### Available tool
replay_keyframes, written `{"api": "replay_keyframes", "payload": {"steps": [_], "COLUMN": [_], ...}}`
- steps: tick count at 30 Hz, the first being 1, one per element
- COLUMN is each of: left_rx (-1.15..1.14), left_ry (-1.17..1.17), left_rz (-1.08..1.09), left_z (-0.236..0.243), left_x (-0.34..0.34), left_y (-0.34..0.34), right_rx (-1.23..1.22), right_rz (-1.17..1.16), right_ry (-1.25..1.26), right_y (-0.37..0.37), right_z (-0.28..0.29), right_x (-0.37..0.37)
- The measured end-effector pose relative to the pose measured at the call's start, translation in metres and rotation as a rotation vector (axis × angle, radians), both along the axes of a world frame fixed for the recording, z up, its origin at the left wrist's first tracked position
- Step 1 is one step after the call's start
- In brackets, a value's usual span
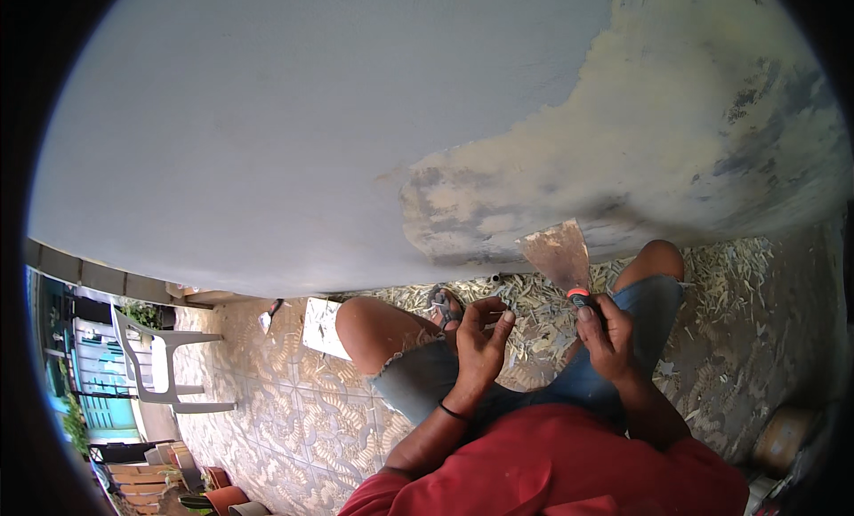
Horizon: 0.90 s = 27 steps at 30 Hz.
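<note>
My right hand (608, 336) is closed round the red and black handle of a putty knife (560, 256). Its wide, stained blade points up toward the lower wall, over a scraped patch (480, 209); I cannot tell whether it touches. My left hand (480, 342) hovers between my knees, fingers loosely bent and a little apart, with nothing visible in it. In front of me, the wall (267, 133) has smooth grey-blue paint on the left and a cream, dark-blotched area on the right. Peeled paint flakes (538, 325) cover the floor along its base.
Beside my left knee lies a white flat panel (322, 327), with a small pale-bladed tool (269, 316) farther left on the patterned tiles (294, 409). A plastic chair (165, 360) stands at left. Flowerpots (224, 498) sit at lower left, a round container (785, 438) at lower right.
</note>
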<state>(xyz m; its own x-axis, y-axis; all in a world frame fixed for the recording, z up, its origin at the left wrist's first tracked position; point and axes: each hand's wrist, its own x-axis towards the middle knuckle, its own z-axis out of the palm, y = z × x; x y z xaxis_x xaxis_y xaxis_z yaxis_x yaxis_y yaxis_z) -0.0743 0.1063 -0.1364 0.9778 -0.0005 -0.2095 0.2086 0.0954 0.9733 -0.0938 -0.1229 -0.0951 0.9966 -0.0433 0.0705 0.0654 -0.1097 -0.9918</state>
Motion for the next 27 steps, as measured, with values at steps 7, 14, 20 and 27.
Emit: {"api": "replay_keyframes", "payload": {"steps": [7,14,20,27], "left_rx": [0.073,0.481,0.589,-0.538], "left_ry": [-0.565,-0.132,0.021,0.316], "left_rz": [0.121,-0.308,-0.532,-0.374], "left_z": [0.075,0.045,0.032,0.074], "left_x": [0.020,-0.025,-0.099,-0.094], "left_y": [-0.017,0.014,0.016,0.003], "right_rx": [0.479,0.378,0.352,0.370], "right_rz": [0.103,0.074,0.039,0.067], "right_ry": [0.031,-0.027,0.198,0.193], "right_y": [0.053,0.025,0.000,-0.003], "right_z": [0.065,0.042,0.010,0.002], "right_x": [0.029,0.007,-0.026,-0.042]}}
